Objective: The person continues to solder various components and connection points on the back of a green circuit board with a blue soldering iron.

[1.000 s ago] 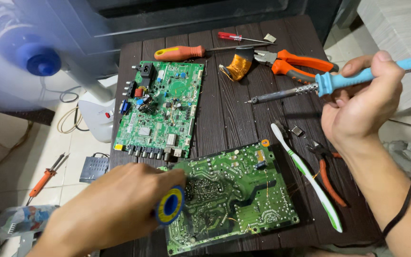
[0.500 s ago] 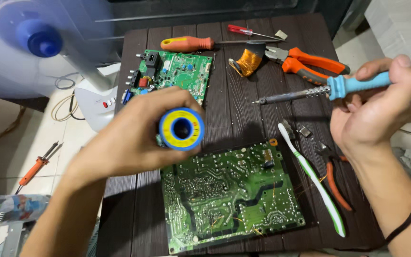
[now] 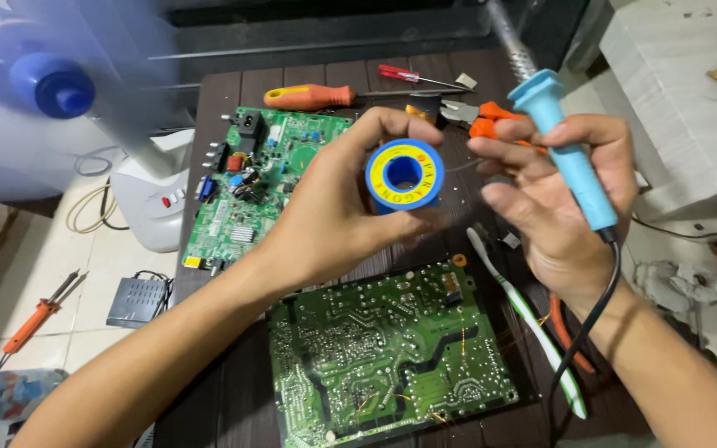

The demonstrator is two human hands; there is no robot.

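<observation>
Dark slatted wood forms the bench (image 3: pixel 209 390), with a white fan base (image 3: pixel 149 199) on the pale floor beside it. Left hand (image 3: pixel 334 207) has its grip closed around a blue and yellow solder spool (image 3: pixel 404 174), lifted above the bench. Just right of that grip, the right hand (image 3: pixel 558 199) is clasped around the blue soldering iron (image 3: pixel 570 149), tip upward, its fingers near the spool. Below both grips lies a green circuit board (image 3: pixel 392 357), solder side up; another board (image 3: pixel 263 178) lies left of the spool. Beyond the spool lies an orange screwdriver (image 3: pixel 309 96).
</observation>
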